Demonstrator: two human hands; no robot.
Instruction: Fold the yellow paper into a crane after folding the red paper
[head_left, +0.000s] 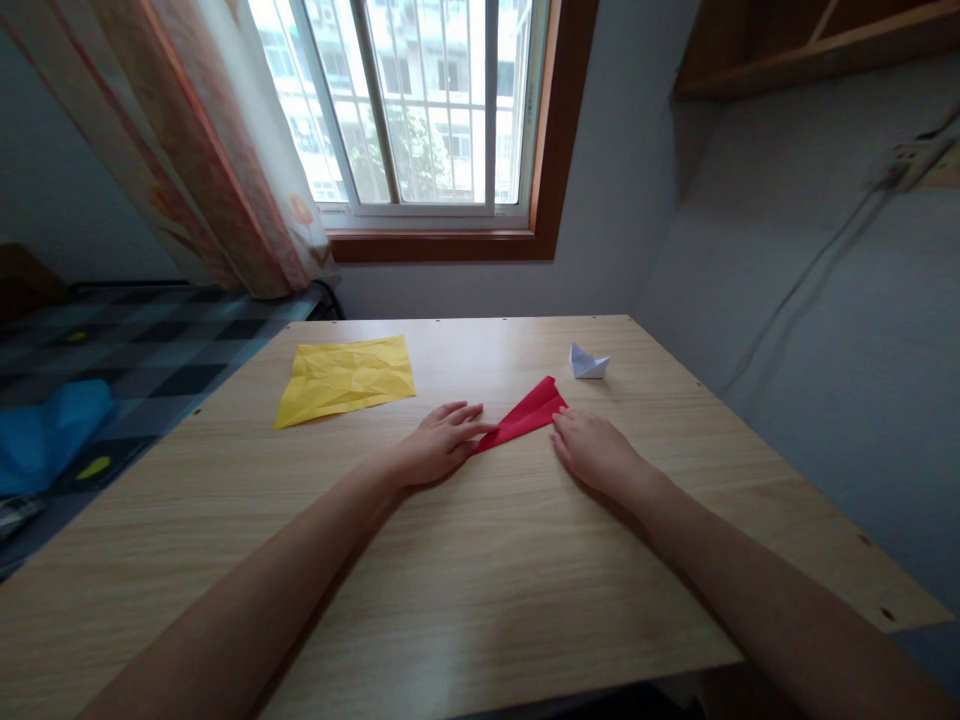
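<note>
A folded red paper, long and pointed, lies on the wooden table between my hands. My left hand rests flat with its fingertips pressing the paper's near left tip. On the other side, my right hand lies palm down, its fingertips touching the paper's right edge. Neither hand grips the paper; both press it onto the table.
A crumpled yellow paper sheet lies flat at the left back of the table. A small white folded paper boat stands at the right back. Left of the table is a bed with a checked cover; walls close the back and right.
</note>
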